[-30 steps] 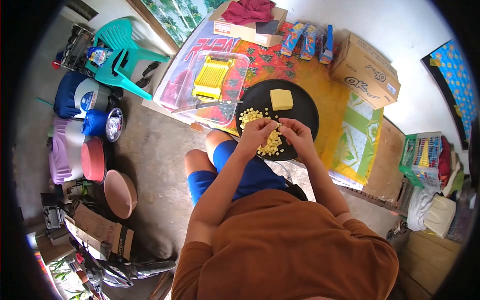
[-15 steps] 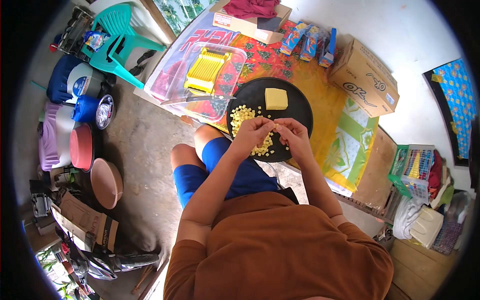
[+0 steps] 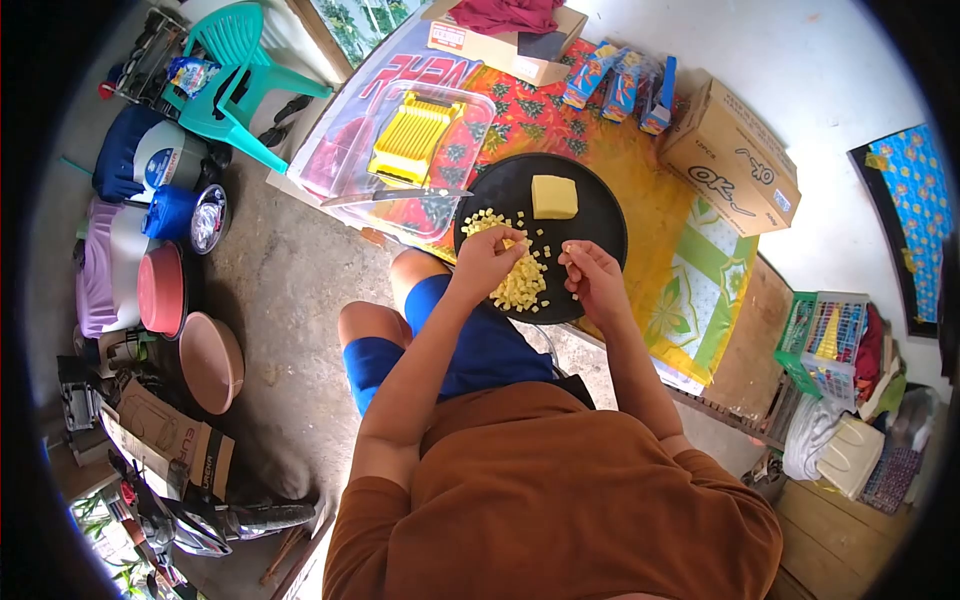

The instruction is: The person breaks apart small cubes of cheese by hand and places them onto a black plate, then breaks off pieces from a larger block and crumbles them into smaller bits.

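On the round black tray (image 3: 600,225) sits a block of cheese (image 3: 554,198) near the far side. A heap of small cheese cubes (image 3: 520,287) covers its left and near part, with a few strays around. My left hand (image 3: 487,262) is over the heap, fingertips pinched; what they hold, if anything, is hidden. To its right, my right hand (image 3: 595,278) hovers above the tray with thumb and finger closed on what looks like a small cheese piece. A knife (image 3: 395,197) lies across the clear plastic container (image 3: 480,115), which holds a yellow slicer (image 3: 415,140).
Boxes (image 3: 735,155) and blue packets (image 3: 620,85) stand at the table's back. A green chair (image 3: 225,45), basins (image 3: 212,362) and buckets are on the left. Plastic baskets (image 3: 825,340) sit at the right. My knees are beside the table's near edge.
My hands were together over the tray, fingertips meeting at a small piece. Now they are apart: the left has moved left over the cubes, the right slightly right.
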A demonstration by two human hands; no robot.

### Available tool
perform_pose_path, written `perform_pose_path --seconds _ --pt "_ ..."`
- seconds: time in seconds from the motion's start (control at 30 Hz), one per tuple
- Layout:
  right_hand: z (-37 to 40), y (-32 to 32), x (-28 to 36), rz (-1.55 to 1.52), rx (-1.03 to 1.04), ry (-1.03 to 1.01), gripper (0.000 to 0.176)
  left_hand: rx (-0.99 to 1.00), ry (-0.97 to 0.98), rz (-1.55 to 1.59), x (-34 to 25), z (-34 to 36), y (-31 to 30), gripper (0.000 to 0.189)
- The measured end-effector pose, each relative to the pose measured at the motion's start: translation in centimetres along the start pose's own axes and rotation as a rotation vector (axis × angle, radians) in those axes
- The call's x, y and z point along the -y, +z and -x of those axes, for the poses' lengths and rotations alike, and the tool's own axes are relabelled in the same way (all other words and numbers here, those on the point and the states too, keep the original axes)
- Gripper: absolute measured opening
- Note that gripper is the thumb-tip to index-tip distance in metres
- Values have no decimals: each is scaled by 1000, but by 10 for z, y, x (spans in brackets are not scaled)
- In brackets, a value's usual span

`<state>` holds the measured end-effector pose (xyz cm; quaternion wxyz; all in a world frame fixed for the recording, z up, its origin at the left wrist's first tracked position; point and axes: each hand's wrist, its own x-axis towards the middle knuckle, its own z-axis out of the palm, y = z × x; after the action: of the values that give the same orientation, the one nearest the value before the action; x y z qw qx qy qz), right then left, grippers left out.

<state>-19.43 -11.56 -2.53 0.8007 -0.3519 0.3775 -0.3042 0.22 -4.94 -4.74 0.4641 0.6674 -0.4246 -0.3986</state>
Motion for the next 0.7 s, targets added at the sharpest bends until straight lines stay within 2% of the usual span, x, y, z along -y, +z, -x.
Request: perform_pose_path --seconds 0.3,0.4,0.5,0.6,0.7 --pt "-2 0 -9 31 -38 50 18 42 -23 -210 13 -3 -7 31" --pt "-2 4 -9 50 -30 55 19 144 -320 361 -3 0 -19 41" --pt "-1 9 -6 67 -4 39 18 277 -386 1030 -21 7 -29 57" --pt "6 23 3 190 -30 -28 18 313 -357 1113 -28 10 -31 67" --pt "15 45 14 362 -41 -193 18 321 -353 1215 -39 13 -31 65"
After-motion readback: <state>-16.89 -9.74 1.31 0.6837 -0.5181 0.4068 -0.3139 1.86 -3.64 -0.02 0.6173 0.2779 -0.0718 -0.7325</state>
